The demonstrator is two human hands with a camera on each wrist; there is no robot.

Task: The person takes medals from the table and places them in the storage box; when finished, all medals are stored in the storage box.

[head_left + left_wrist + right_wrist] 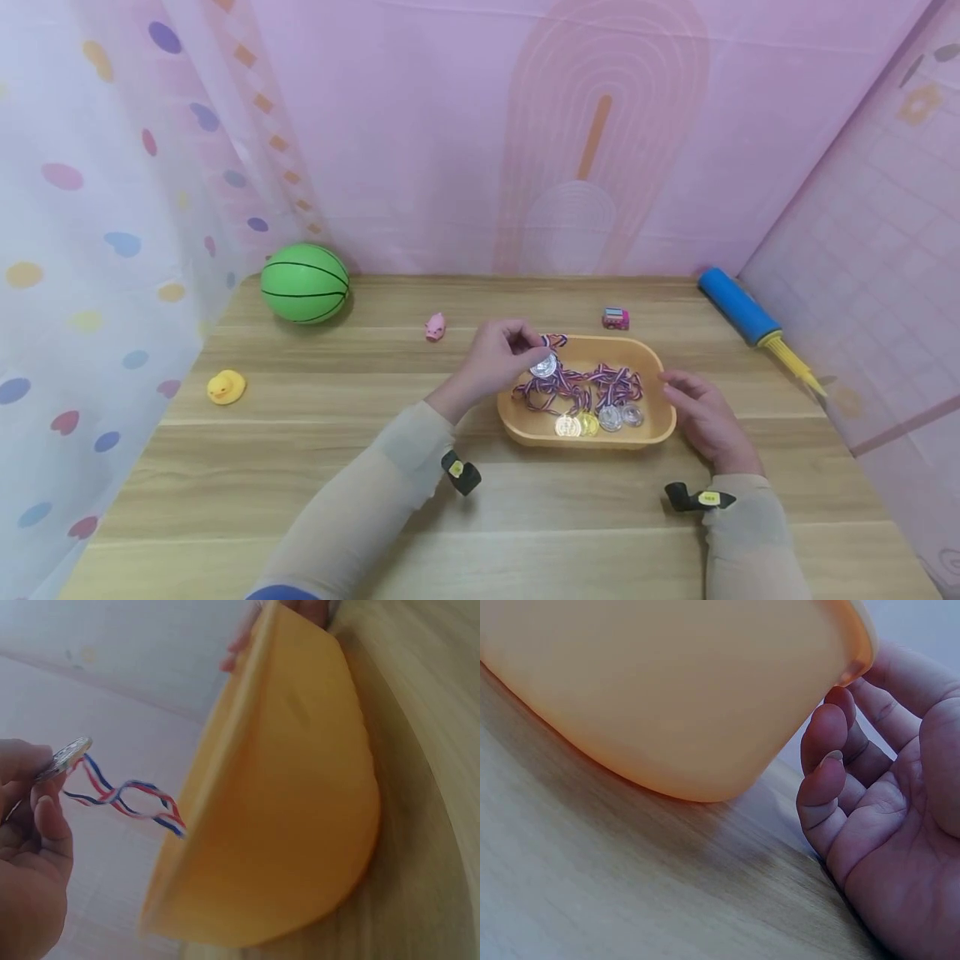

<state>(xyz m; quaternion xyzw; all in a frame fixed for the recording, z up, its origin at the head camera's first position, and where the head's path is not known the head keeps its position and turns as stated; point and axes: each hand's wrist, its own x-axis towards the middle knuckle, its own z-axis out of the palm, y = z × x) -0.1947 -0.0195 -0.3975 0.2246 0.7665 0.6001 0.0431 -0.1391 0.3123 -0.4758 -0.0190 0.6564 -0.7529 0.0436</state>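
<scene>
My left hand (pixel 501 358) pinches a silver medal (pixel 544 365) between thumb and fingers, just above the left part of an orange plastic basin (pixel 581 441). From that medal a red, white and blue ribbon (pixel 135 799) trails down over the basin's rim, as the left wrist view shows. Inside the basin lie other medals, a gold one (pixel 588 424) and a silver one (pixel 610 417) among them, with a tangle of striped ribbons (pixel 615 385). At the basin's right end, my right hand (pixel 705 417) touches the rim with its fingertips, the fingers loosely bent.
A green ball (pixel 305 283) and a yellow rubber duck (pixel 226 387) are on the left side of the wooden table (pixel 570 550). Behind the basin stand a pink pig toy (pixel 435 327) and a small pink toy vehicle (pixel 615 318). A blue and yellow pump (pixel 742 308) lies at right.
</scene>
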